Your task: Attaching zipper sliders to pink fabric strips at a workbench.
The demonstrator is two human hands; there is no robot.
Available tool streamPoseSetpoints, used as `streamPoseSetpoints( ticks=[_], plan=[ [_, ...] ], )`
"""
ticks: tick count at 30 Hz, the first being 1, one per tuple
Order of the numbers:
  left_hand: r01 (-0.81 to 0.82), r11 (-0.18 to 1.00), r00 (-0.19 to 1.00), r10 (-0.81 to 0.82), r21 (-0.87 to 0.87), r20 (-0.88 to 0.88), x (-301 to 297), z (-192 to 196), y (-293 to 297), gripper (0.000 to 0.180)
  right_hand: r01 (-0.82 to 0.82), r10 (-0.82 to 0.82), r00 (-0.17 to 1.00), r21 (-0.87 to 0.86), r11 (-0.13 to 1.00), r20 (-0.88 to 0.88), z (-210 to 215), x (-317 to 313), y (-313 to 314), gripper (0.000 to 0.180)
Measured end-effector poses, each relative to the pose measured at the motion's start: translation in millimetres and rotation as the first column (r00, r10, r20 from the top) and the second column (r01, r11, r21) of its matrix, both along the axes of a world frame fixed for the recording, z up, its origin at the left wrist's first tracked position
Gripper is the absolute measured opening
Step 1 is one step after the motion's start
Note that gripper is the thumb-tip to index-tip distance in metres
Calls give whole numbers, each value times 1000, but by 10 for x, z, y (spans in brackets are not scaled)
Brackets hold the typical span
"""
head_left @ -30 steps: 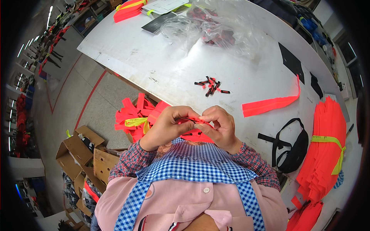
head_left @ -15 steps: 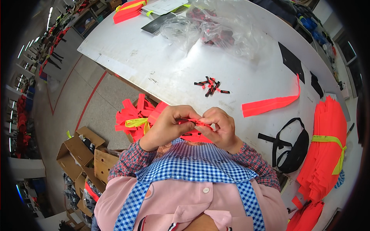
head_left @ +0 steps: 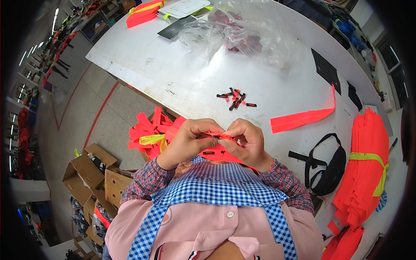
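Observation:
A neon red zipper tape (head_left: 225,154) is held in front of my chest, part of it hanging below my fingers with small black pulls on it. My left hand (head_left: 190,141) pinches the tape between thumb and forefinger. Right beside it, my right hand (head_left: 247,141) pinches the same tape, the fingertips of both hands nearly touching. What exactly lies between the fingertips is mostly hidden. Beyond my hands, a small pile of black zipper pulls with red sliders (head_left: 236,99) lies on the white table (head_left: 182,78). One loose neon red tape (head_left: 299,120) lies to the right.
A black strap pouch (head_left: 331,169) and a tied bundle of neon red tapes (head_left: 364,160) lie at the right. Another bundle (head_left: 149,134) sits left of my hands. Clear plastic bags (head_left: 255,34) cover the far side. Cardboard boxes (head_left: 89,169) stand at lower left.
My hands stay together at nearly the same place. The tape has shifted in my fingers, and more of it now shows below my right hand.

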State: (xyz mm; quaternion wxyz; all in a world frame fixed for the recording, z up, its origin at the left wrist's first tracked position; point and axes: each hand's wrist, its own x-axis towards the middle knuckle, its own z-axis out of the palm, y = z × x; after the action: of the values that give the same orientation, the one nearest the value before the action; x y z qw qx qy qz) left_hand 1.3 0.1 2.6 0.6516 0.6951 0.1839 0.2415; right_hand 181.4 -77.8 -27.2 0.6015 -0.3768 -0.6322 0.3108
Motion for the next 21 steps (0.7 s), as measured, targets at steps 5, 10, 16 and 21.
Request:
streamPoseSetpoints(
  ticks=[5, 10, 16, 21],
  plan=[
    [15, 1000, 1000, -16, -20, -19, 68, -60, 86, 16, 65, -64, 998, -25, 998, 29, -175, 24, 82, 16],
    [-39, 985, 994, 21, -165, -111, 26, 90, 106, 23, 23, -26, 999, -65, 998, -43, -22, 16, 208, 16],
    [-204, 947, 973, 170, 248, 155, -12, 111, 72, 12, 132, -123, 988, -100, 986, 90, 66, 40, 119, 17],
    [-180, 969, 934, 114, 170, 338, 54, 270, -36, 6, -75, 129, 979, -310, 948, 158, 57, -126, 87, 39]
  ],
)
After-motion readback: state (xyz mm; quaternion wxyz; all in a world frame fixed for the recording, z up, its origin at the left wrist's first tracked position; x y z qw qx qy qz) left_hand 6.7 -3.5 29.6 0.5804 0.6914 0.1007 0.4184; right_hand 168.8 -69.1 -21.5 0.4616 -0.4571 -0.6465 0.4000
